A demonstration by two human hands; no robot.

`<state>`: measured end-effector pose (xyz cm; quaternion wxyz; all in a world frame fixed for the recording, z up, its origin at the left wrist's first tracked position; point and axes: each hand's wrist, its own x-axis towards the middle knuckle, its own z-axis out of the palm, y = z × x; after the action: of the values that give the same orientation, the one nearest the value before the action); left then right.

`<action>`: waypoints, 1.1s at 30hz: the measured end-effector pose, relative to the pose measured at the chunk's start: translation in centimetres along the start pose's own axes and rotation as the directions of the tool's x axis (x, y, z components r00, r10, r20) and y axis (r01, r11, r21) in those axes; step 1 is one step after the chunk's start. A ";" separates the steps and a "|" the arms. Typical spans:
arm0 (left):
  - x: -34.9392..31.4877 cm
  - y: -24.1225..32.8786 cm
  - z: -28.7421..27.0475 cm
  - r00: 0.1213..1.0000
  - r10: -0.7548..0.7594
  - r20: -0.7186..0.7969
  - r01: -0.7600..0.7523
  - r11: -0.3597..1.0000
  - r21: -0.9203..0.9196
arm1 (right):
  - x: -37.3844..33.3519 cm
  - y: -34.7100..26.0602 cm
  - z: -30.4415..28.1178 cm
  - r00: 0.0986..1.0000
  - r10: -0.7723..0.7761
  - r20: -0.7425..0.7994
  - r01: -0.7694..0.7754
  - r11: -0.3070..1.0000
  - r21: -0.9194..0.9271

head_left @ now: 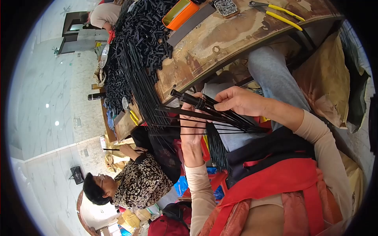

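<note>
As splayed black rods (237,122) are cupped by half-curled left hand (191,124), pinched by right hand (241,102), snagging could be caused by nearby desk edge (197,74).

Yellow-handled pliers (280,19) are laid on the bench (228,35), far right; orange box (185,20) is set left of them. Red backpack (165,227) is seen near left.

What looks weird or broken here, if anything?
The wooden tabletop looks damaged: its surface is worn into ragged, pale and brown patches near the yellow-handled pliers. The short black tubes also lie jumbled in a loose heap, though that may be usual.
</note>
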<state>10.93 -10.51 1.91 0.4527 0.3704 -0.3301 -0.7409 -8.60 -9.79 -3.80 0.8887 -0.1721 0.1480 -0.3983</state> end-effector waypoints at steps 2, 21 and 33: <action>-0.1 0.0 0.5 0.998 -0.019 -0.065 0.019 1.000 0.002 | 0.2 -0.1 -0.2 0.999 0.022 0.030 -0.023 1.000 0.017; -0.3 -1.3 -1.5 0.980 0.136 0.147 -0.164 0.965 0.202 | -0.8 0.2 -0.1 0.987 0.114 0.111 -0.120 0.991 0.051; 0.4 -1.5 -1.2 0.964 0.078 0.254 -0.098 0.993 0.066 | -1.7 1.5 -0.1 0.993 -0.098 0.065 0.102 0.992 -0.072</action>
<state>11.18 -10.52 -0.03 0.4249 0.2761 -0.4295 -0.7475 -8.69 -7.57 -4.28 0.8646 -0.2249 0.1270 -0.4311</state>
